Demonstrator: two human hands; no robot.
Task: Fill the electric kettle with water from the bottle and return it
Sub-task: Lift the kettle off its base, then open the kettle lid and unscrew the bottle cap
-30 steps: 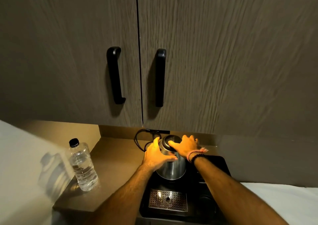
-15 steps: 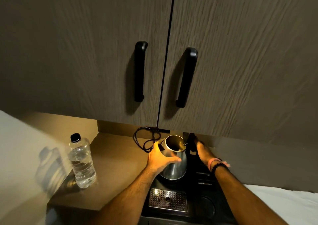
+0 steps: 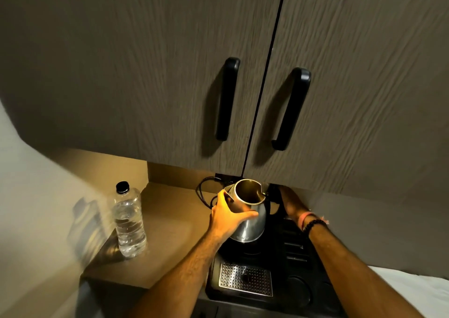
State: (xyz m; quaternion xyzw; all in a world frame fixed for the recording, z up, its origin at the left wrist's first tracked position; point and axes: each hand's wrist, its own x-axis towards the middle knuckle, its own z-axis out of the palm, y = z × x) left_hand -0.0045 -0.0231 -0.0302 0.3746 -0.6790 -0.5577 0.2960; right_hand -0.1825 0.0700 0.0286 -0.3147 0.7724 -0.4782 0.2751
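Note:
A steel electric kettle (image 3: 252, 223) stands on a black tray (image 3: 298, 293) under the cabinets, tilted a little toward me. Its top is open, and the black lid (image 3: 267, 188) stands up at the back. My left hand (image 3: 228, 216) is wrapped around the kettle's left side. My right hand (image 3: 290, 204) lies in shadow just right of the lid and handle, and its grip is hidden. A clear water bottle (image 3: 128, 223) with a black cap, about half full, stands upright on the counter (image 3: 175, 232) to the left, apart from both hands.
Dark wood cabinet doors with two black handles (image 3: 228, 99) (image 3: 291, 108) hang low right above the kettle. A black cable (image 3: 202, 192) loops behind it. A perforated metal drip grid (image 3: 245, 281) sits at the tray's front. White wall at left, white surface (image 3: 413, 286) at right.
My right hand has left the kettle's top and gone behind its right side; the lid now stands open. My left hand has kept its hold on the body. The view has shifted left.

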